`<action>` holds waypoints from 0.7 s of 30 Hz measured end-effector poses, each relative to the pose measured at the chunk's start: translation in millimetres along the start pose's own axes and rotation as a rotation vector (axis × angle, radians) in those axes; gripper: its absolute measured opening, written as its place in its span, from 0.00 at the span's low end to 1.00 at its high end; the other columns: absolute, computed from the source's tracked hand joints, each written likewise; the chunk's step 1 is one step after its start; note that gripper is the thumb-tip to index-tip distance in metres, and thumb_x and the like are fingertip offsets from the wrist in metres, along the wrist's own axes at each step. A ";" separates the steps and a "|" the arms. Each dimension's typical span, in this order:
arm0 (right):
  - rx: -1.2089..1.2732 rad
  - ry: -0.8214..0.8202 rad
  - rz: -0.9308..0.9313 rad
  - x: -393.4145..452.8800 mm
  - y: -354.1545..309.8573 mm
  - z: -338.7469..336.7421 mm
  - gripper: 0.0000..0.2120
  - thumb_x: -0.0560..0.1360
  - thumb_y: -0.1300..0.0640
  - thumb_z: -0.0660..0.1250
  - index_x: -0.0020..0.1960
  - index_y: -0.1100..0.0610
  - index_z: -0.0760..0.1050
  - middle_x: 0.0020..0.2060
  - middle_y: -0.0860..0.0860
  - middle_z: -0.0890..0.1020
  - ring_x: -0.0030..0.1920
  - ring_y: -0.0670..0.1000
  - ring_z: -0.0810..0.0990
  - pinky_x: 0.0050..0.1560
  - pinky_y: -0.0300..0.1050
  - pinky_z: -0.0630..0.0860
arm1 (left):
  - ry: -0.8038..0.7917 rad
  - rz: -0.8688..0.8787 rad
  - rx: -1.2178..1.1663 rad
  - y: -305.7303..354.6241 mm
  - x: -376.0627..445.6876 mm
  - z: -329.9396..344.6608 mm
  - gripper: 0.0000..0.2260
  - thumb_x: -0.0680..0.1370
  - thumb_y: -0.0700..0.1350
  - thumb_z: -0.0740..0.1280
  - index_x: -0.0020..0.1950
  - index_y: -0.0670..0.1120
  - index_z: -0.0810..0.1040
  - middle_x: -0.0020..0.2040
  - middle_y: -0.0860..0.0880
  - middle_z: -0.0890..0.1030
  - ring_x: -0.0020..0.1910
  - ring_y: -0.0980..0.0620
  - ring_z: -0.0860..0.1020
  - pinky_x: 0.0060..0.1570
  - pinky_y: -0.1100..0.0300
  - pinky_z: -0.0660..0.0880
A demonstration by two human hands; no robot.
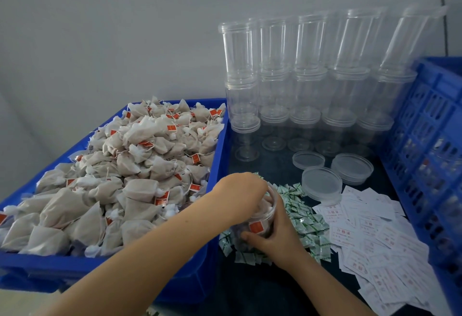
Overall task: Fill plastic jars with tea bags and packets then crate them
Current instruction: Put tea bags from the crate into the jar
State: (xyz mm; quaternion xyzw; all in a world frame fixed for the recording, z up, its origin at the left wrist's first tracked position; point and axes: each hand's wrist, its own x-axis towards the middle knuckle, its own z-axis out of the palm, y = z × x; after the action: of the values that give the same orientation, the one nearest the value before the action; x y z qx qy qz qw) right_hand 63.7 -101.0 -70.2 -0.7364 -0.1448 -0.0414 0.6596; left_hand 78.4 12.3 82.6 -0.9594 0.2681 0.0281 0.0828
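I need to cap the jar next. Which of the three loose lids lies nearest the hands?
The front lid, just beyond the green packets; the other two lids lie farther back toward the empty jars.

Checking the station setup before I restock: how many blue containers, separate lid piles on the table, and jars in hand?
Blue containers: 2, the tea-bag bin and the slotted crate
Lid piles: 3
Jar gripped by the right hand: 1
Total: 6
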 end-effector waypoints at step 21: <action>0.021 0.069 -0.025 -3.9 -12.2 -8.3 0.43 0.59 0.49 0.82 0.67 0.34 0.66 0.60 0.37 0.79 0.62 0.43 0.80 0.56 0.38 0.78 | -0.101 0.199 -0.328 -14.2 26.7 -46.6 0.07 0.80 0.46 0.61 0.52 0.48 0.78 0.48 0.52 0.79 0.45 0.54 0.77 0.44 0.61 0.71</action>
State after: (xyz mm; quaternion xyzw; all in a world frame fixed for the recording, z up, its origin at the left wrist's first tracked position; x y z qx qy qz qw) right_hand 57.8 -108.7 -58.4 -0.7257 -0.1316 -0.0734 0.6713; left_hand 109.0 2.6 127.9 -0.9261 0.3491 0.1275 -0.0646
